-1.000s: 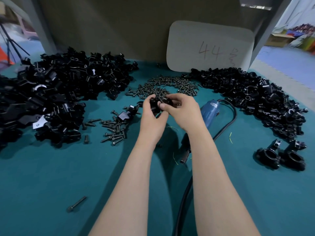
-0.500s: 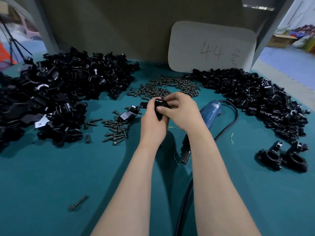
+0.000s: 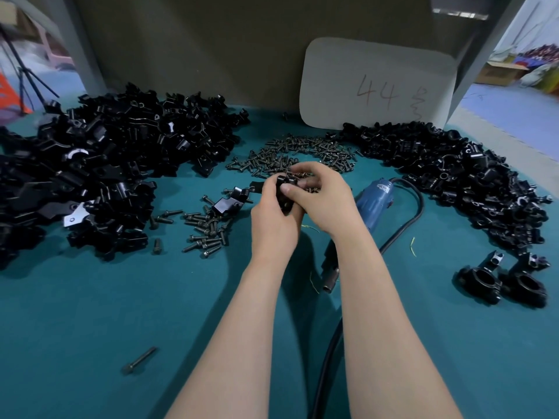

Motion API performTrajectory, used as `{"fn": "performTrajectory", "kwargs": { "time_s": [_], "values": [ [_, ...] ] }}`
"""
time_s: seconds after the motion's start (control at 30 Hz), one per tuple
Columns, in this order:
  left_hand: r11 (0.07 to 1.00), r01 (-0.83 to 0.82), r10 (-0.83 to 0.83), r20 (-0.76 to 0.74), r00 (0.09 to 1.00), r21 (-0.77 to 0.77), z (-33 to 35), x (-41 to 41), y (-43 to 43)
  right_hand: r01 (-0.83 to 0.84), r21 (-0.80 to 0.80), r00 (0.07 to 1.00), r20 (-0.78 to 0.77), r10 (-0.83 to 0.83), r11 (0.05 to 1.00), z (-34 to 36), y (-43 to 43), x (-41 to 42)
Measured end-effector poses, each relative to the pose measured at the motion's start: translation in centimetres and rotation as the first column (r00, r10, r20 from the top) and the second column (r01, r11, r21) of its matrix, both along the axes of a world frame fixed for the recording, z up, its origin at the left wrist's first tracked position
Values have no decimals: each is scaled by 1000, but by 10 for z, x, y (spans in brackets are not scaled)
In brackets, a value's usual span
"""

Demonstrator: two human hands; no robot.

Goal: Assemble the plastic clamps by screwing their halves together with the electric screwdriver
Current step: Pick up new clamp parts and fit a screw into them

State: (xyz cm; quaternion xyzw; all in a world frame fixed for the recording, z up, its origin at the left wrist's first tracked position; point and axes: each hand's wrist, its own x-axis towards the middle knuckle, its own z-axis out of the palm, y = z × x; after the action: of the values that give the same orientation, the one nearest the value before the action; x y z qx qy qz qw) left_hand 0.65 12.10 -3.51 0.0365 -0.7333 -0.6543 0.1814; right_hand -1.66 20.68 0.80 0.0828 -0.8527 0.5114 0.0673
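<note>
Both hands meet over the table (image 3: 90,328). The left hand (image 3: 272,222) grips a black clamp (image 3: 283,198) from below, and the right hand (image 3: 325,201) pinches it from the side, thumb on its face. A blue screwdriver (image 3: 373,204) lies just right of the right hand. A screw heap (image 3: 302,152) sits just beyond the fingers, with loose screws (image 3: 205,228) left of the left hand. Further out are the left pile (image 3: 106,164) and right pile (image 3: 453,176) of clamp halves. Two finished clamps (image 3: 502,282) stand well to the right.

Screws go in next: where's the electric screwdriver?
Head view, right of centre: the electric screwdriver lies on the table, between the right hand and the right parts pile.
</note>
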Motion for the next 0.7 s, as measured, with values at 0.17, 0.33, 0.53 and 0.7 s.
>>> {"fn": "performTrajectory", "kwargs": {
  "time_s": [0.17,0.33,0.53,0.7],
  "values": [
    [997,45,-44,-18,999,59,3,1,2,181,-348,980,145,-138,920,-3,2,-2],
    [999,43,-41,-118,992,18,4,1,4,200,-115,972,152,-182,973,-7,-2,-7],
    [1000,25,-24,-76,997,9,3,0,4,70,8,992,109,-70,998,-2,-2,-5],
    [999,-45,46,-56,997,28,3,1,2,-52,-45,991,121,57,998,0,-1,-3]
  ]
}}
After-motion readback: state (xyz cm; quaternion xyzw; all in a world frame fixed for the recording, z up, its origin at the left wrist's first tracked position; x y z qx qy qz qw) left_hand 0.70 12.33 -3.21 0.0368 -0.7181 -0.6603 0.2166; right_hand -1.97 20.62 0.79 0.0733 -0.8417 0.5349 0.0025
